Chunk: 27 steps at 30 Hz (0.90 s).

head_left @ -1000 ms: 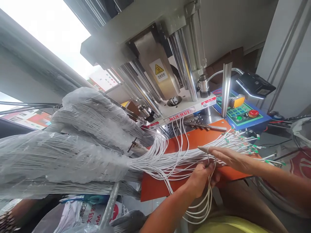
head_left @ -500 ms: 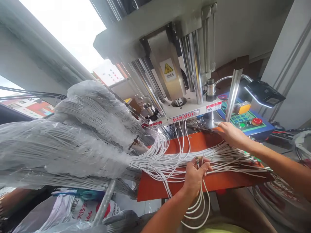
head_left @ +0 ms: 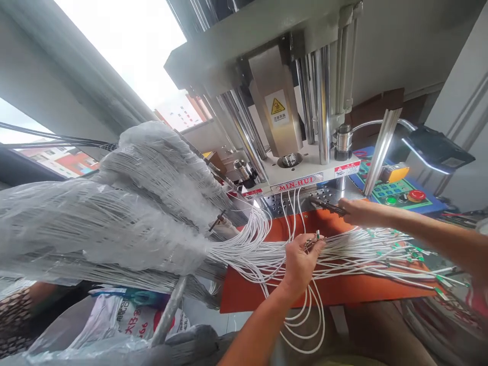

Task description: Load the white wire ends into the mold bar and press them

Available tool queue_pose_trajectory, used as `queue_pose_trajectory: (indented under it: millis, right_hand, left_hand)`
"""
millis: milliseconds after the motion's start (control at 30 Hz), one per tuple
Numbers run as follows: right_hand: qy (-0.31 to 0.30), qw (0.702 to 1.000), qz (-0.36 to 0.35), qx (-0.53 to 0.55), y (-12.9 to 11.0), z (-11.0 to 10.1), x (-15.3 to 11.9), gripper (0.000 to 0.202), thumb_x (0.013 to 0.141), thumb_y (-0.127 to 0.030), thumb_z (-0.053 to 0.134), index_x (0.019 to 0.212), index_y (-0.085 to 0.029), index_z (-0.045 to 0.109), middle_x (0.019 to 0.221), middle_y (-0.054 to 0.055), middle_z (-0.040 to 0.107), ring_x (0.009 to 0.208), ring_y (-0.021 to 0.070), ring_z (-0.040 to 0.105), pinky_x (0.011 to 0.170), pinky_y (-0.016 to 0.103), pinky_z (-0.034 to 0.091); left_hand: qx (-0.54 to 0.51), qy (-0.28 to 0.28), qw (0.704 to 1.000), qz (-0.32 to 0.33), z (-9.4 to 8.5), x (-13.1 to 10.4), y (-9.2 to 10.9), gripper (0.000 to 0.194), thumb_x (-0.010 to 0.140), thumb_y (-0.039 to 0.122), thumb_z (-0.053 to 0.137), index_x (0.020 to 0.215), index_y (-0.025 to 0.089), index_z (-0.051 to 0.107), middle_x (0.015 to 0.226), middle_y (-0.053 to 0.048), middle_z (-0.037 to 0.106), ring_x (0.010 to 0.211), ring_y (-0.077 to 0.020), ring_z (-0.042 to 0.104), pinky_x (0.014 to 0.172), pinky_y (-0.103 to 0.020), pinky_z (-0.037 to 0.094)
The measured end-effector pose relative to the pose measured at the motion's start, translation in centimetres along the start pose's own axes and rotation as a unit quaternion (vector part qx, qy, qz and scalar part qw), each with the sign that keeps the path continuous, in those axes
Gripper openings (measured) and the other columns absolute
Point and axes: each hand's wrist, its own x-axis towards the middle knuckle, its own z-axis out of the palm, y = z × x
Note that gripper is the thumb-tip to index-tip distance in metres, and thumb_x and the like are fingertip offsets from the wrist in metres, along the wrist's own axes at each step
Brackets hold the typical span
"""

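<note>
My left hand [head_left: 303, 259] is closed around the ends of several white cables, whose small metal-tipped ends poke out between thumb and fingers. Loops of these white cables [head_left: 320, 320] hang below it. Over at the machine's front plate, my right hand [head_left: 358, 212] is closed on the end of a dark, long, narrow tool that looks like pliers [head_left: 328, 206]. Under both hands runs a thick bundle of white cables [head_left: 263, 251] across an orange-brown board [head_left: 251, 297]. Green-tipped cable ends [head_left: 414, 252] lie at its right.
A press machine [head_left: 301, 180] marked MIN-HUI stands behind, with three cables leading under it. Plastic-wrapped cable bundles [head_left: 145, 223] fill the left. A control panel [head_left: 404, 193] with a red button and a lit lamp [head_left: 438, 147] are at right. A patterned sleeve [head_left: 15, 320] shows lower left.
My right hand has closed on the dark tool, which lay by its fingertips before. My left hand has moved slightly up and left with the cable ends. The view has shifted a little.
</note>
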Motion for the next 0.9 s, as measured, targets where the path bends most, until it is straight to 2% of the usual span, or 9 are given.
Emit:
queue_pose_trajectory:
  millis: [100, 167, 267, 500, 700, 900]
  right_hand:
    - [-0.072, 0.996, 0.037, 0.037, -0.6, 1.4, -2.8, 0.029, 0.078, -0.016, 0.043, 0.105, -0.022, 0.05, 0.056, -0.004, 0.054, 0.039, 0.0116, 0.047, 0.043, 0.024, 0.031]
    - [-0.075, 0.994, 0.033, 0.067, -0.7, 2.5, -4.4, 0.033, 0.077, -0.018, 0.045, 0.109, -0.022, 0.05, 0.064, -0.003, 0.058, 0.048, 0.0127, 0.052, 0.048, 0.025, 0.034]
    - [-0.053, 0.992, 0.033, 0.113, -0.4, 3.9, -5.8, 0.033, 0.076, -0.02, 0.046, 0.108, -0.021, 0.052, 0.064, -0.003, 0.057, 0.057, 0.0155, 0.053, 0.054, 0.026, 0.036]
    - [-0.009, 0.976, -0.051, 0.212, 0.3, 5.1, -6.4, 0.024, 0.081, -0.022, 0.043, 0.103, -0.02, 0.053, 0.088, 0.001, 0.063, 0.077, 0.0169, 0.054, 0.072, 0.029, 0.043]
    - [0.011, 0.968, -0.049, 0.245, 0.5, 5.6, -6.6, 0.03, 0.08, -0.022, 0.043, 0.107, -0.021, 0.056, 0.083, 0.001, 0.064, 0.079, 0.0195, 0.056, 0.076, 0.031, 0.045]
    - [0.018, 0.967, -0.053, 0.25, 0.7, 5.8, -6.6, 0.035, 0.083, -0.023, 0.042, 0.115, -0.021, 0.053, 0.095, 0.004, 0.066, 0.084, 0.0203, 0.059, 0.079, 0.031, 0.045]
  left_hand:
    - [0.046, -0.015, 0.997, 0.053, 0.8, -0.2, -0.7, 0.01, 0.079, 0.026, 0.07, 0.086, 0.02, 0.074, 0.083, -0.005, 0.073, 0.076, -0.0167, 0.064, 0.074, -0.028, 0.049]
    - [0.059, -0.043, 0.994, 0.078, 1.3, -0.4, -0.9, 0.006, 0.079, 0.024, 0.069, 0.083, 0.021, 0.073, 0.081, -0.004, 0.073, 0.076, -0.0167, 0.063, 0.074, -0.029, 0.049]
    - [0.058, -0.071, 0.992, 0.086, 2.0, -0.5, -1.0, 0.006, 0.08, 0.023, 0.068, 0.082, 0.021, 0.073, 0.082, -0.005, 0.073, 0.077, -0.0171, 0.063, 0.075, -0.03, 0.049]
    - [0.115, -0.106, 0.982, 0.106, 3.1, -0.3, -1.3, 0.014, 0.084, 0.017, 0.06, 0.089, 0.022, 0.073, 0.088, -0.005, 0.074, 0.081, -0.0182, 0.062, 0.08, -0.032, 0.048]
    - [0.184, -0.099, 0.961, 0.183, 3.7, -0.3, -1.5, 0.019, 0.085, 0.013, 0.054, 0.092, 0.022, 0.07, 0.09, -0.003, 0.072, 0.082, -0.018, 0.059, 0.079, -0.033, 0.047]
    - [0.235, -0.1, 0.938, 0.235, 3.9, -0.3, -1.7, 0.024, 0.084, 0.009, 0.05, 0.094, 0.021, 0.068, 0.09, -0.003, 0.071, 0.082, -0.0185, 0.057, 0.078, -0.034, 0.047]
